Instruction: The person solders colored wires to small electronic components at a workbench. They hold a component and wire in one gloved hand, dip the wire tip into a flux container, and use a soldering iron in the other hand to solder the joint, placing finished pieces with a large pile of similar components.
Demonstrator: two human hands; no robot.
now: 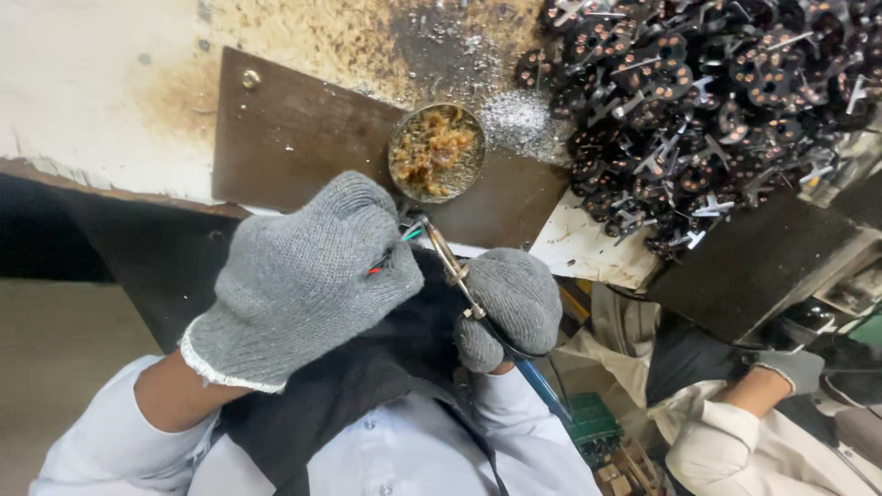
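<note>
My left hand (299, 280), in a grey knit glove, is closed around thin red and green wires (393, 250) poking out near the thumb. My right hand (508, 303), gloved too, is clamped on a blue-handled soldering iron (459, 276), tip near the wires. Round tin of brownish flux (436, 152) sits just beyond on the brown plate (294, 138). Pile of black parts (707, 101) far right. No labels legible.

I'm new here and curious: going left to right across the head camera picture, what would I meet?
Left gloved hand holding coloured wires → soldering iron → right gloved hand → heap of small black parts → another person's gloved hand.
</note>
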